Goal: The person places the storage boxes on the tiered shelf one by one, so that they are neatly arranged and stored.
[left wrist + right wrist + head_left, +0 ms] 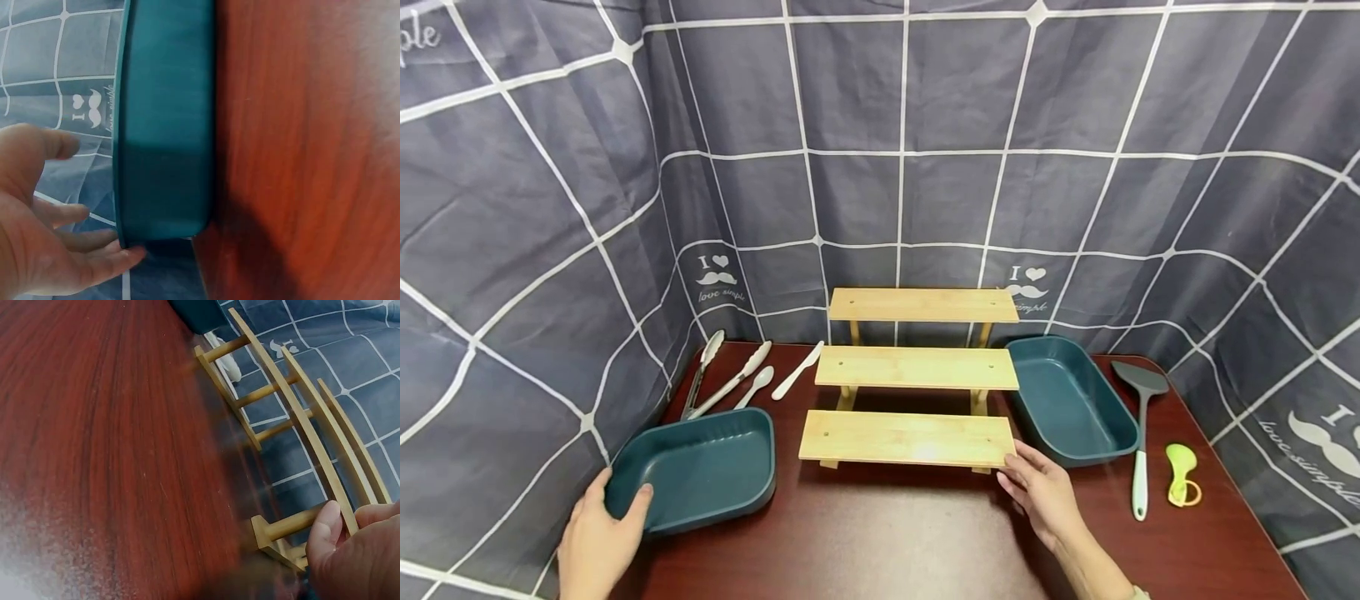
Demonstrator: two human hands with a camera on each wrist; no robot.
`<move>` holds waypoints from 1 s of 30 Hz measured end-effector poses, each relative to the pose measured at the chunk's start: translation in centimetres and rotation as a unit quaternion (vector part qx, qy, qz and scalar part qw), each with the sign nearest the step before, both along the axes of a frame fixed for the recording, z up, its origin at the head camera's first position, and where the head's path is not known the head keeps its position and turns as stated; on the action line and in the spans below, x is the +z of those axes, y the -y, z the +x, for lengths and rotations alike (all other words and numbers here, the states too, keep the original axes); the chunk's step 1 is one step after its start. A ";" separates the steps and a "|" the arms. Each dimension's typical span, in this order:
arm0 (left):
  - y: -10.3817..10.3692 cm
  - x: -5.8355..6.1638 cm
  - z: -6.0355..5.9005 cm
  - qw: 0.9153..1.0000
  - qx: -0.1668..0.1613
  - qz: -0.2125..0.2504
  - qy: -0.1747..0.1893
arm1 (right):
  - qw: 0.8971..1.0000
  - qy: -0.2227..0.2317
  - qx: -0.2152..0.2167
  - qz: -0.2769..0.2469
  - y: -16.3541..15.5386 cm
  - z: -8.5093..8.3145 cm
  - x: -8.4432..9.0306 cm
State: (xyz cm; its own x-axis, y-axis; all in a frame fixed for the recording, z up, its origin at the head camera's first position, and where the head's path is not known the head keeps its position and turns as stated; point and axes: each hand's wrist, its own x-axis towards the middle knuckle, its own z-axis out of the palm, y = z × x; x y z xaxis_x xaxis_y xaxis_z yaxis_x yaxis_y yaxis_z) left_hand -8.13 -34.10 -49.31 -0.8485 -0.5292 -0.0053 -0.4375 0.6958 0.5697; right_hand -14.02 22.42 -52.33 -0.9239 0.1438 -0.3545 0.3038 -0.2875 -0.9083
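Observation:
A three-tier wooden shelf (910, 437) stands at the middle of the table. My right hand (1039, 492) pinches the right end of its lowest board, fingers on top and thumb at the front edge; the right wrist view shows the thumb (325, 528) against the board from below. At the left sits a dark teal rectangular tray (700, 471). My left hand (601, 533) is at its near left corner, fingers spread; in the left wrist view the fingertips touch the tray (165, 125) at the corner while the thumb stays above the rim.
Behind the left tray lie metal tongs (730, 383), a white spoon (760, 382) and a white knife (797, 372). Right of the shelf are a second teal tray (1067, 400), a grey spatula (1141, 392) and a green peeler-like tool (1182, 467). Grey checked curtains (955, 200) enclose the table.

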 end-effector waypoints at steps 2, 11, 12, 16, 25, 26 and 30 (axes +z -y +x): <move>-0.2 -0.2 0.3 1.000 0.015 0.011 0.001 | 1.000 -0.001 -0.001 -0.006 0.0 0.1 0.0; -1.0 -0.7 2.3 0.997 0.059 0.049 -0.022 | 1.000 0.013 -0.004 -0.028 -0.2 -0.3 -0.3; -1.0 -0.7 2.5 0.996 0.063 0.048 -0.029 | 0.999 0.015 -0.003 -0.029 -0.3 -0.3 -0.3; -1.2 -1.2 3.1 0.996 0.068 0.044 -0.044 | 0.999 0.020 -0.005 -0.036 -0.3 -0.4 -0.3; -0.6 -2.7 3.2 0.982 0.085 0.162 -0.049 | 0.998 0.018 -0.004 -0.052 -0.3 -0.4 -0.3; -0.5 -2.9 3.1 0.978 0.089 0.180 -0.053 | 0.998 0.018 -0.004 -0.055 -0.4 -0.4 -0.4; -0.3 -3.3 2.6 0.965 0.102 0.236 -0.054 | 0.998 0.021 -0.003 -0.066 -0.5 -0.5 -0.5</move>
